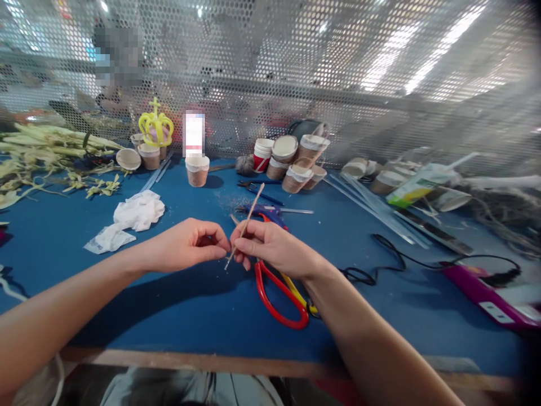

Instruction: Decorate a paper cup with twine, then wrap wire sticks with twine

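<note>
Between the thumb and fingers of my right hand (268,245) is a thin brown stick (254,207), slanting with its upper end up and to the right. It looks wrapped in twine, and its lower tip is pale. My left hand (192,246) is closed in a pinch right beside the stick; whatever its fingertips hold is too small to make out. Red-handled scissors (282,321) lie partly under my right hand and wrist, next to a yellow handle (296,288). A blue glue gun (270,211) with a clear glue stick lies just beyond my right hand.
Crumpled white tissue (138,212) lies at left, near pale dried husks (54,141). Wrapped cups (198,172) stand along the perforated metal screen (253,73). Clear glue sticks (372,206), a black cable (376,270) and a purple power strip (482,293) are at right.
</note>
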A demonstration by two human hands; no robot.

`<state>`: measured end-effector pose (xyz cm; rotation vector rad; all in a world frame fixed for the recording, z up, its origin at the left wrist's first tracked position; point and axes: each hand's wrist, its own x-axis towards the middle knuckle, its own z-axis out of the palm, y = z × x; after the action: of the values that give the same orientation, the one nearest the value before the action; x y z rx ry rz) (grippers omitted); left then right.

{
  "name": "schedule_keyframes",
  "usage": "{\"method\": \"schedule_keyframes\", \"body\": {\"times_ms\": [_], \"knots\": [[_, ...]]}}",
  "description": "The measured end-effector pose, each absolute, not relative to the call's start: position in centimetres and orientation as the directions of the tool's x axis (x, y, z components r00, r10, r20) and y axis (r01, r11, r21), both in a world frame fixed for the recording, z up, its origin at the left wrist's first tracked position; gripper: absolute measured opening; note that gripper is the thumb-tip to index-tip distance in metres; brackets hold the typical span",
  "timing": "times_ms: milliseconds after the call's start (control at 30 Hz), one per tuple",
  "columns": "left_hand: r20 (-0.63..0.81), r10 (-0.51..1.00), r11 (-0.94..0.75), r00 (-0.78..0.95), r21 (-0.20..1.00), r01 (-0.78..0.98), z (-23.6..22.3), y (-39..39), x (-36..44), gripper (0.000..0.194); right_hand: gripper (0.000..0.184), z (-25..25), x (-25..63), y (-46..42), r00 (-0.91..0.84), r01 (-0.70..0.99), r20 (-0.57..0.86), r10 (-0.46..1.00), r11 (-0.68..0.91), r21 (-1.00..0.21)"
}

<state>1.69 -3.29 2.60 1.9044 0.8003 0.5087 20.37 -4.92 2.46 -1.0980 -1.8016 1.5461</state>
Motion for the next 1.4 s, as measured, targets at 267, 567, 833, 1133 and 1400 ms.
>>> {"method": "schedule_keyframes", "body": {"times_ms": [267, 567, 833, 1133, 1400], "knots": [[0.045, 0.702, -0.478, 0.711, 0.769, 0.424, 2.7, -3.3, 1.3, 0.017, 0.011, 2.1, 20.1, -4.7, -0.476, 0.294, -0.099, 0.874, 0.052, -0.954], [-0.048, 0.768, -0.311, 0.638, 0.843, 0.438, 2.0, -3.3, 2.2, 0.026, 0.013, 2.2, 19.2, -5.1, -0.422, 0.36, -0.086, 0.902, 0.08, -0.93], [-0.068, 0.788, -0.197, 0.611, 0.914, 0.355, 1.8, -2.9, 1.9, 0.021, 0.008, 1.9, 19.0, -5.5, -0.444, 0.146, 0.003, 0.896, 0.076, -0.986], [-0.089, 0.747, -0.256, 0.659, 0.876, 0.409, 2.7, -2.7, 1.1, 0.016, 0.007, 1.6, 19.1, -5.2, -0.382, 0.23, -0.025, 0.924, 0.069, -0.971], [-0.121, 0.736, -0.274, 0.666, 0.847, 0.456, 2.3, -2.6, 0.9, 0.015, 0.004, 1.6, 18.9, -5.2, -0.351, 0.24, -0.05, 0.935, 0.038, -0.97]]}}
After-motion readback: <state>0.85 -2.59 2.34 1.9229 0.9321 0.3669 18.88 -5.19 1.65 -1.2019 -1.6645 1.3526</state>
